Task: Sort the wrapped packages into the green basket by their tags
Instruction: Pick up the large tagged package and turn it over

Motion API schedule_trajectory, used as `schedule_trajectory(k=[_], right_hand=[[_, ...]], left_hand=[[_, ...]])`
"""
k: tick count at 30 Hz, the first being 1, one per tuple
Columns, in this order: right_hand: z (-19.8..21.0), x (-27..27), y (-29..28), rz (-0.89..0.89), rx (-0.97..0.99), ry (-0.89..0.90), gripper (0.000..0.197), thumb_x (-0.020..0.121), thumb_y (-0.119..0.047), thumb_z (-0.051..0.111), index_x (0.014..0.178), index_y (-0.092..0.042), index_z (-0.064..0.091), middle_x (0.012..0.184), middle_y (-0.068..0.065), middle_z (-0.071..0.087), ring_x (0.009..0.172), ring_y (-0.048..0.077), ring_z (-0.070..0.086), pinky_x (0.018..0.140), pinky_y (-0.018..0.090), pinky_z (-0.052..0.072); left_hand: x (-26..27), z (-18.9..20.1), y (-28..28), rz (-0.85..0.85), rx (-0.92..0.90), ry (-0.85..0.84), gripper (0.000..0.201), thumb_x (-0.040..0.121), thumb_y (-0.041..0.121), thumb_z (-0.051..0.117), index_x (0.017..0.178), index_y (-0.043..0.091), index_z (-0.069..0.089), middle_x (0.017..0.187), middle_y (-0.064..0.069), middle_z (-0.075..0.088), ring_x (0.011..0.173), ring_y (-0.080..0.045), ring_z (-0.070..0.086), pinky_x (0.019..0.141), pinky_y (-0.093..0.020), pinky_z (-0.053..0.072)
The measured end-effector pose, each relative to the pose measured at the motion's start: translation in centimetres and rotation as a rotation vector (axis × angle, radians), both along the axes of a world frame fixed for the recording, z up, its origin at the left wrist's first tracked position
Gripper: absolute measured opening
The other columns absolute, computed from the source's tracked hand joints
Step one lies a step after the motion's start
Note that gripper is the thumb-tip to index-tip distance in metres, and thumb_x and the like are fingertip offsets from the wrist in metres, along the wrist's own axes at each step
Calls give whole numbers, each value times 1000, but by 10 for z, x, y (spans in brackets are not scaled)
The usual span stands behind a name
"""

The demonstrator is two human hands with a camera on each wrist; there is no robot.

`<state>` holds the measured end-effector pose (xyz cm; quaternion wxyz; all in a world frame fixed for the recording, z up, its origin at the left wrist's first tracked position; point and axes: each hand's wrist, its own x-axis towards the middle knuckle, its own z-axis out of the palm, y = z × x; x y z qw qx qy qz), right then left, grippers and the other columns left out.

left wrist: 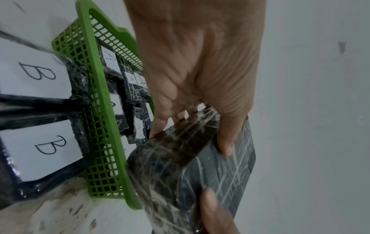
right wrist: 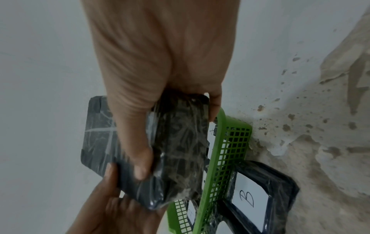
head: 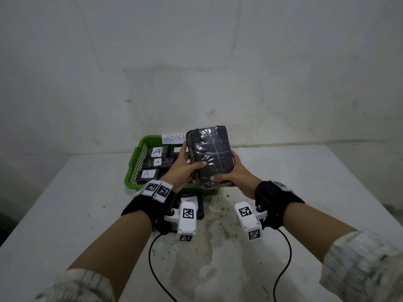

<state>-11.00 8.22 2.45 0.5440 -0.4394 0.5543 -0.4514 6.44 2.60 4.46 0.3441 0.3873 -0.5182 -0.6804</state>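
Note:
Both hands hold one black plastic-wrapped package (head: 210, 155) tilted up above the green basket (head: 133, 168), its tag side hidden from me. My left hand (head: 183, 166) grips its left edge, thumb on the near face. My right hand (head: 233, 173) grips its lower right corner. The same package (left wrist: 200, 174) shows in the left wrist view under the left thumb, and the package (right wrist: 176, 152) fills the right wrist view. Inside the basket lie several packages tagged A (head: 156, 151). Packages tagged B (left wrist: 38, 72) sit on the table outside the basket's near wall.
A paper label (head: 174, 138) stands on the basket's far rim. The white table (head: 305, 192) has stained, flaking patches in the middle, near me. A grey wall rises right behind the basket. Black cables trail from both wrist cameras.

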Motion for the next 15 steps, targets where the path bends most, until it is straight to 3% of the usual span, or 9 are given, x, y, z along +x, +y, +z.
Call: schedule_trajectory(k=[3,6,9,11,15], right_hand=[[0,0,-2,-36,1,26,106,64,-2,85,146,-23,20,127,2,59,110,19,63,90,40,55],[2,-1,-2,-2,48,11,100,69,-7,84,145,-25,21,127,0,59,109,18,63,86,35,54],[7,-2,1,-23,132,-25,78,80,-16,75,139,-31,27,121,-3,60,106,19,61,88,38,51],[8,-3,1,-59,147,-23,75,80,-17,75,138,-30,29,121,-1,60,109,23,61,96,46,49],[11,-1,0,-70,153,17,73,81,-16,74,134,-31,28,121,2,60,106,24,60,93,49,48]], left_hand=[[1,-3,0,-53,-19,-1,103,80,-12,61,149,38,3,143,-4,44,121,-24,53,95,-48,48],[4,-6,3,-101,-67,-69,111,77,-16,61,149,37,-4,147,-3,38,123,-24,52,105,-50,40],[6,-8,4,-99,-75,-82,113,75,-18,61,149,36,-5,148,0,34,119,-22,54,104,-48,42],[7,-8,3,-92,-70,-75,113,75,-18,62,149,37,-3,149,1,32,118,-21,55,102,-48,43],[6,-7,1,-60,-66,-58,109,76,-16,63,148,38,1,148,-3,32,122,-25,52,100,-51,45]])
